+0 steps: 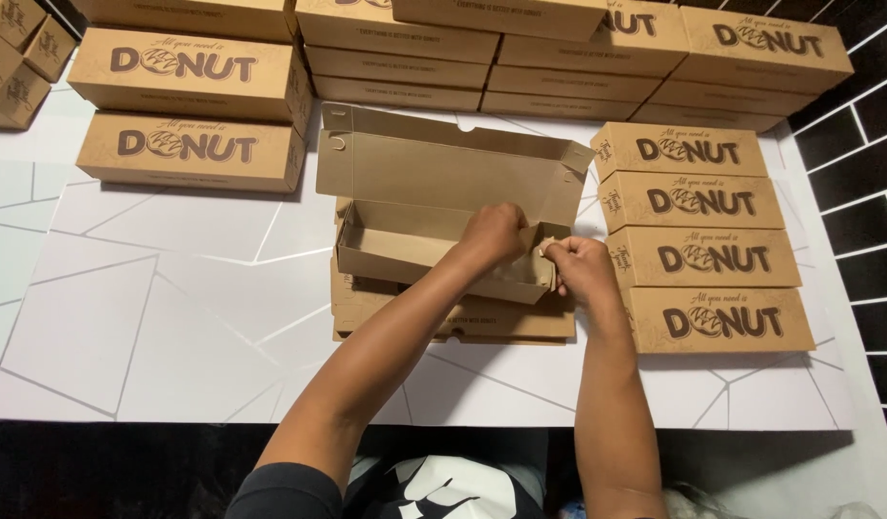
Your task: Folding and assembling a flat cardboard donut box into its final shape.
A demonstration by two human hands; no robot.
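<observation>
Your left hand [493,234] is curled inside the open cardboard box [443,207], pressing its right end wall. Your right hand [576,264] pinches that end's flap from outside. The box sits on a stack of flat box blanks [443,322] at the table's [126,317] middle, toward the near edge. Risk: flap could crease or pop out if you push unevenly. White table with thin line pattern, finished boxes [708,252] stacked along right and far edges, black tiled wall [862,163] right.

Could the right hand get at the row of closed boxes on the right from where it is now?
Probably yes. The right hand is at the open box's right end, and the row of closed boxes lies just beside it on the table, with nothing between.
</observation>
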